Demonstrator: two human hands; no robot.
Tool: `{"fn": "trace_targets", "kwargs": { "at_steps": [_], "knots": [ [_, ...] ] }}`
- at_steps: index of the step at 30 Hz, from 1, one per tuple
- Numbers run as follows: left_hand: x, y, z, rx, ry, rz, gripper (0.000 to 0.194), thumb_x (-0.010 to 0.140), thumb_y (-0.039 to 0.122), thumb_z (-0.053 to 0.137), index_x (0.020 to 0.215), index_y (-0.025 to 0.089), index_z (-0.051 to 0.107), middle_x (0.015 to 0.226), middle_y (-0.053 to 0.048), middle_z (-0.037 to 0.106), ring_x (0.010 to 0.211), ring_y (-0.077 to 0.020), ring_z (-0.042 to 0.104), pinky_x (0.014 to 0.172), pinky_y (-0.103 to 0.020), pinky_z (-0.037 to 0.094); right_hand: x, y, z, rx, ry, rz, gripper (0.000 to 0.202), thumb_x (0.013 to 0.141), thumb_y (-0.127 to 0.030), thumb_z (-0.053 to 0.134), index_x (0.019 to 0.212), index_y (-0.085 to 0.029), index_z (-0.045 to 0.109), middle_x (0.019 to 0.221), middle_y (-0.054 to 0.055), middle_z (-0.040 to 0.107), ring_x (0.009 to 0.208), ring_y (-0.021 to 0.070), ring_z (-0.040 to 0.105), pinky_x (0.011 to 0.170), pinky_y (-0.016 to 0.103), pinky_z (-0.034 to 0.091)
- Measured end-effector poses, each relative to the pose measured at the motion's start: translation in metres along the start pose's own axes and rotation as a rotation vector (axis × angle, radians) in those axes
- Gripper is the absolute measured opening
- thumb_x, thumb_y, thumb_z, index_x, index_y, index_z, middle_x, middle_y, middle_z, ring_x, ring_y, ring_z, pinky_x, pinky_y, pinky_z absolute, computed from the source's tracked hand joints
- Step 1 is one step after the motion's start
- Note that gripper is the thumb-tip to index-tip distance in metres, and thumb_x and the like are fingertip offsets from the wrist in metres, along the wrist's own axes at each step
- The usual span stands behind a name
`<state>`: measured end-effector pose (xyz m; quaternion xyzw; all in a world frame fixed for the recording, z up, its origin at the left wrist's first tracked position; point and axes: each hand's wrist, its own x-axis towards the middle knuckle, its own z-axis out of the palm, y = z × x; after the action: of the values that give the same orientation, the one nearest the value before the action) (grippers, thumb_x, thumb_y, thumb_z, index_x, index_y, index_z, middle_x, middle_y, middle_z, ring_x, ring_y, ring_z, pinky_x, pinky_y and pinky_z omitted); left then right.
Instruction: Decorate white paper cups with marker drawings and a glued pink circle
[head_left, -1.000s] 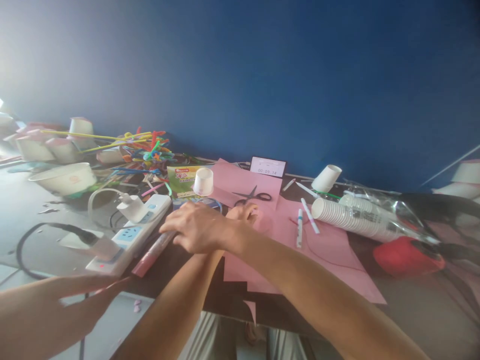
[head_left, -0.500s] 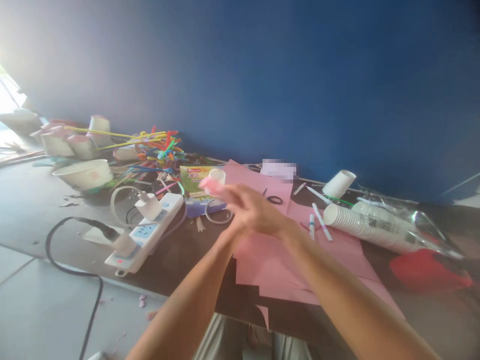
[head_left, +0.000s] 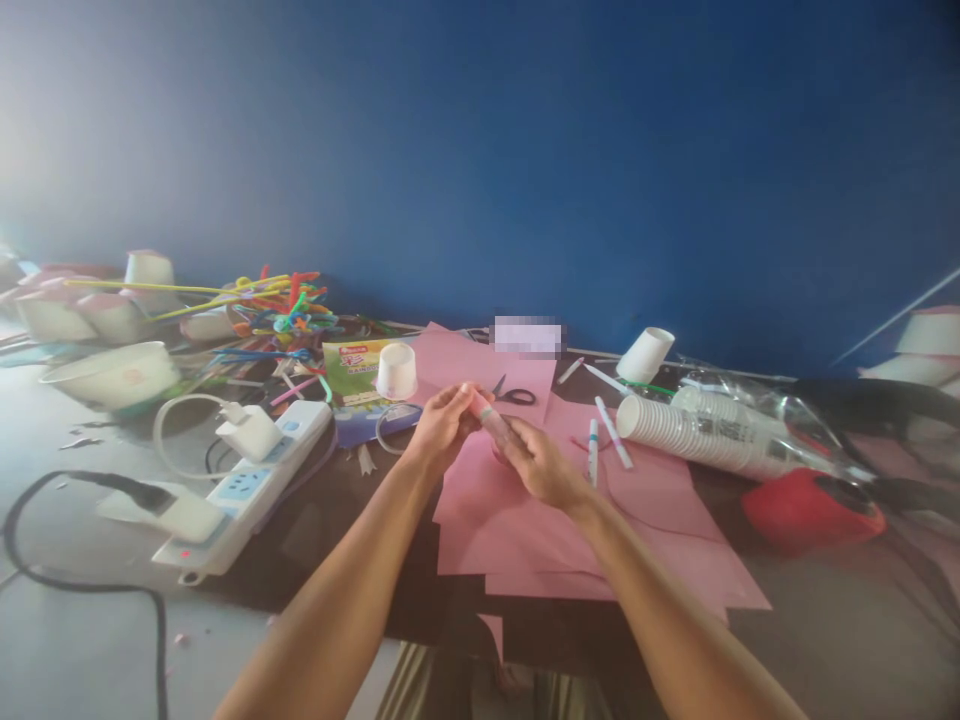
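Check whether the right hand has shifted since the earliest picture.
Yes. The right hand has moved rightward, away from the power strip: it was crossed over the left arm near the strip, and now it is above the pink paper.

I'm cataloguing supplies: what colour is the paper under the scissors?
The paper under the scissors is pink, clearest in the head view.

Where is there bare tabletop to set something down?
Bare table shows between the power strip and the pink paper, partly crossed by the left forearm, and at front right, nearer than the red object. Crowded: the back, with pipe cleaners, scissors, markers and stacked cups.
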<state>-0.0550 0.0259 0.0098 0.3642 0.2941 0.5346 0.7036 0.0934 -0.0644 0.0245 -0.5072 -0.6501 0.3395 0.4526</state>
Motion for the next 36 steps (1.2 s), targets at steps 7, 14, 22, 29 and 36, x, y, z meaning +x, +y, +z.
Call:
{"fn": "trace_targets", "kwargs": {
  "at_steps": [7, 14, 22, 29, 36],
  "knots": [
    [0.003, 0.010, 0.004, -0.150, -0.005, 0.058, 0.026, 0.076, 0.038, 0.067, 0.083, 0.014, 0.060, 0.074, 0.000, 0.060, 0.052, -0.0042, 0.048, 0.049, -0.018, 0.037, -0.004, 0.005, -0.027, 0.130, 0.017, 0.016, 0.036, 0.085, -0.041, 0.054, 0.116, -0.025, 0.061, 0.086, 0.003, 0.062, 0.076, 0.0172, 0.055, 0.070, 0.029, 0.045],
    [-0.009, -0.004, 0.013, 0.000, -0.212, -0.033, 0.027, 0.081, 0.038, 0.061, 0.093, 0.015, 0.064, 0.069, -0.001, 0.057, 0.064, -0.0090, 0.051, 0.057, -0.020, 0.037, 0.000, 0.019, -0.037, 0.527, -0.004, 0.049, 0.030, 0.074, -0.037, 0.064, 0.102, -0.026, 0.065, 0.075, 0.000, 0.049, 0.071, 0.0146, 0.044, 0.072, 0.030, 0.041],
    [-0.017, -0.007, 0.019, 0.114, -0.405, 0.004, 0.019, 0.073, 0.029, 0.071, 0.086, 0.017, 0.064, 0.071, 0.002, 0.054, 0.063, -0.0080, 0.048, 0.064, -0.024, 0.035, 0.002, 0.021, -0.028, 0.583, -0.066, 0.073, 0.016, 0.075, -0.035, 0.064, 0.088, -0.026, 0.067, 0.074, -0.001, 0.044, 0.070, 0.0138, 0.043, 0.069, 0.029, 0.041],
    [-0.022, -0.007, 0.024, 0.183, -0.452, -0.003, 0.040, 0.073, 0.034, 0.072, 0.108, 0.016, 0.064, 0.071, 0.000, 0.057, 0.062, -0.0087, 0.045, 0.060, -0.024, 0.034, 0.004, 0.018, -0.020, 0.511, -0.062, 0.084, 0.032, 0.078, -0.038, 0.065, 0.107, -0.025, 0.064, 0.083, 0.000, 0.057, 0.076, 0.0141, 0.052, 0.071, 0.027, 0.042],
    [-0.016, -0.007, 0.020, 0.043, -0.352, -0.010, 0.032, 0.070, 0.035, 0.075, 0.094, 0.015, 0.070, 0.064, 0.002, 0.055, 0.055, -0.0054, 0.040, 0.058, -0.023, 0.032, 0.004, 0.025, -0.020, 0.510, 0.038, 0.130, 0.035, 0.079, -0.040, 0.066, 0.110, -0.024, 0.060, 0.082, 0.000, 0.059, 0.066, 0.0114, 0.051, 0.063, 0.027, 0.043]
  ]
}}
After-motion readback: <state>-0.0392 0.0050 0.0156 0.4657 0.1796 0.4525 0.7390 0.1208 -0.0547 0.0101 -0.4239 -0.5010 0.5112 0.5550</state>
